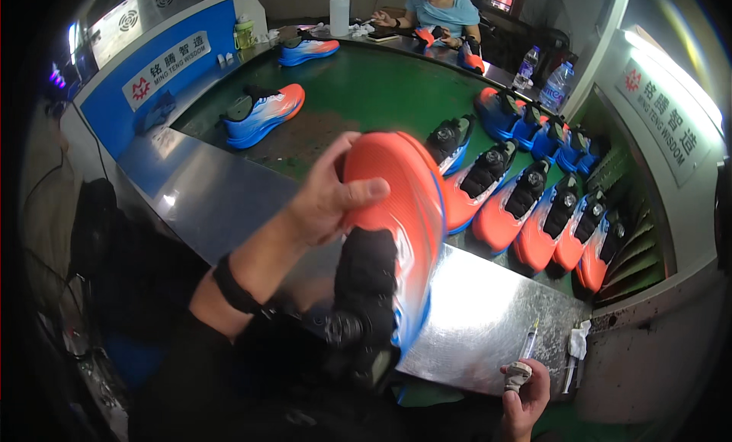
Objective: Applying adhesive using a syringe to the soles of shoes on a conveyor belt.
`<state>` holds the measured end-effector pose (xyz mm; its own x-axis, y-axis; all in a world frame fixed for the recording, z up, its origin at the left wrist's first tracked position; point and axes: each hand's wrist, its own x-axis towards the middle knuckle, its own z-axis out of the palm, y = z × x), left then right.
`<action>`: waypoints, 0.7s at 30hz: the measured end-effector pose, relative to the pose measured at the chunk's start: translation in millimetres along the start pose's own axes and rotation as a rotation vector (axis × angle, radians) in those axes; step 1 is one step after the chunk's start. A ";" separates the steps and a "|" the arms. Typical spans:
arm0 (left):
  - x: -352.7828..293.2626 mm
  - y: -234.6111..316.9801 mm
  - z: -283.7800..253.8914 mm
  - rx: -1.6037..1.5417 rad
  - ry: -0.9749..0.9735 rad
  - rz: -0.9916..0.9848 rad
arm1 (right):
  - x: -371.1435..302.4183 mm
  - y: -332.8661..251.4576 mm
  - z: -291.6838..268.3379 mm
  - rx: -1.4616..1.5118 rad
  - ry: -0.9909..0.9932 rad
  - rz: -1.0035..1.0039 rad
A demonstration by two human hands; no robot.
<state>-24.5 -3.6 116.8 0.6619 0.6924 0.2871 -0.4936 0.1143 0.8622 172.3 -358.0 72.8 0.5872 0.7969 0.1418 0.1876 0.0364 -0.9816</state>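
- Gripping a coral-and-blue shoe [385, 236] by its toe, the left hand [324, 190] presses its thumb across the top; the shoe is raised before the surface's metal near edge [221, 194], heel toward the wearer.
- The right hand [528, 400], at the right part of that edge, pinches a small whitish lump [518, 376] between thumb and fingers.
- A slim clear tube [530, 341] with a yellowish tip projects just beyond it; I cannot tell whether it is held.
- A white wad [579, 341] is near the metal edge's right end.
- On the green surface [366, 80], matching shoes [499, 221] fill the right edge; two single shoes [263, 116] stand toward the left.
- A white bottle [339, 15] and a co-worker [448, 15] are at the far edge, two clear bottles [557, 86] by the far right corner.
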 end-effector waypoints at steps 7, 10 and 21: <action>-4.1 -34.4 12.6 -0.258 -0.118 -0.151 | 40.1 -44.1 39.3 0.163 -0.067 -0.180; -8.6 -36.2 0.4 -0.267 -0.147 -0.223 | 52.3 -63.2 57.7 0.418 -0.265 -0.252; -33.9 -16.7 -13.2 -0.051 -0.295 -0.065 | 86.0 -91.1 109.6 0.624 -0.483 -0.169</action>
<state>-46.2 -19.6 87.1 0.8250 0.4461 0.3470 -0.4671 0.1925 0.8630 119.4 -226.7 160.4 0.1581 0.9179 0.3639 -0.3148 0.3962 -0.8625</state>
